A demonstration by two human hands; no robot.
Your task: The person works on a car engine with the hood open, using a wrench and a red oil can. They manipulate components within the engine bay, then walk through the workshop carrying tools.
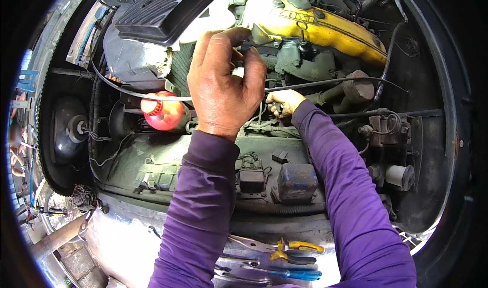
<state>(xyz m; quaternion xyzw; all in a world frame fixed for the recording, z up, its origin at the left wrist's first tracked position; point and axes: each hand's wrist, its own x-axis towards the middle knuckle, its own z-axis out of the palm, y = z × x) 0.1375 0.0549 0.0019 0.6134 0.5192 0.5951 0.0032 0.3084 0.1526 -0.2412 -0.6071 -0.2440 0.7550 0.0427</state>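
Observation:
My left hand (221, 85), in a purple sleeve, is raised over the engine bay with its fingers bent and the thumb close to the index finger. What lies between those fingertips is too small and dark to make out. Lower and to the right, my right hand (287, 102) reaches in among pipes and wires beside the engine. Its fingers are curled in, and whatever they grip is hidden. Beyond both hands sits the engine's yellow valve cover (330, 31). A thin black cable (345, 79) crosses above the right hand.
A red plastic bottle (163, 114) stands left of my left hand. Below my hands, a dark panel carries a square box (296, 182). Yellow-handled pliers (300, 246), a blue-handled screwdriver (300, 274) and wrenches (239, 259) lie on the near ledge. A black ribbed cover (157, 13) rests at the upper left.

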